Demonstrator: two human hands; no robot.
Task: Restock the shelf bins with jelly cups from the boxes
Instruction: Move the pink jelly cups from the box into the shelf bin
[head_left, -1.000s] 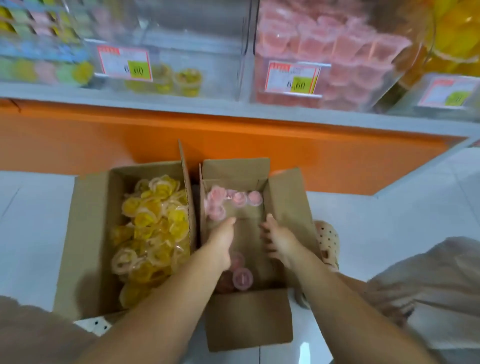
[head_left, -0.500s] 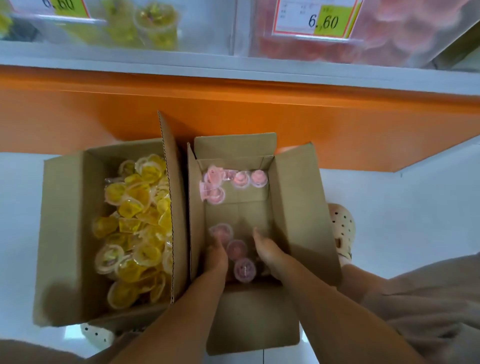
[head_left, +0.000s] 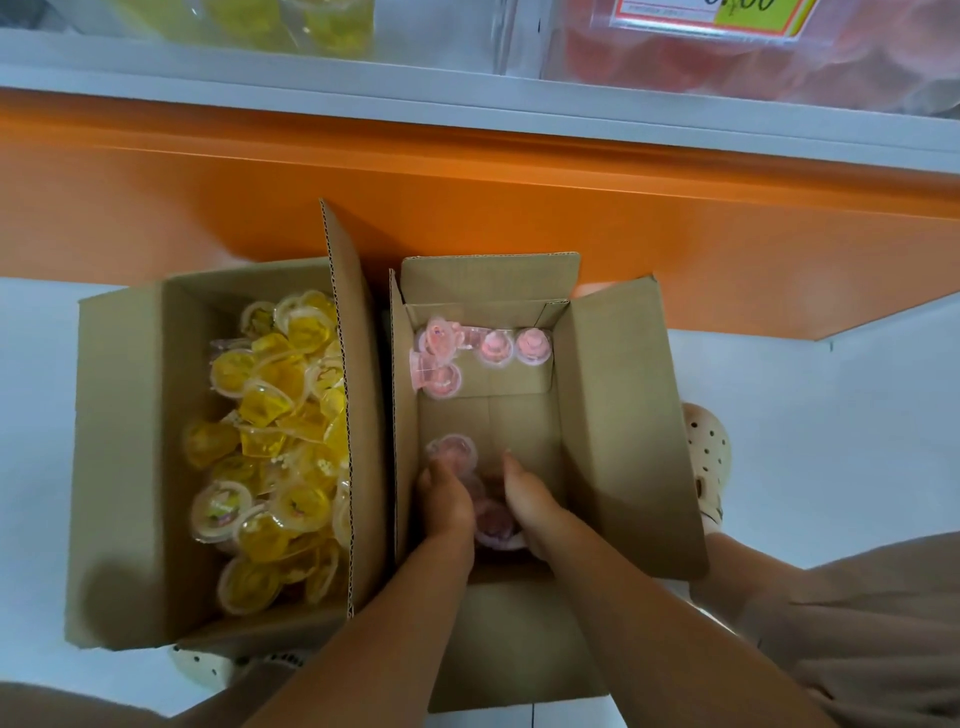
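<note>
White shop floor (head_left: 779, 467) below an orange shelf base (head_left: 467, 197); two open cardboard boxes side by side.

Near end of the right brown cardboard box (head_left: 623, 415): small cluster of pink jelly cups (head_left: 451, 450), left hand (head_left: 445, 500) and right hand (head_left: 530, 500) cupped around them from either side, fingers curled, touching the cups. More pink jelly cups (head_left: 493, 345) at the box's far end. Left brown cardboard box (head_left: 119, 441) heaped with yellow jelly cups (head_left: 280, 431). Clear shelf bins above: yellow-cup bin (head_left: 291, 21), pink-cup bin (head_left: 727, 62) with price tag (head_left: 727, 15). Cream perforated clog (head_left: 706, 457) right of the boxes.
</note>
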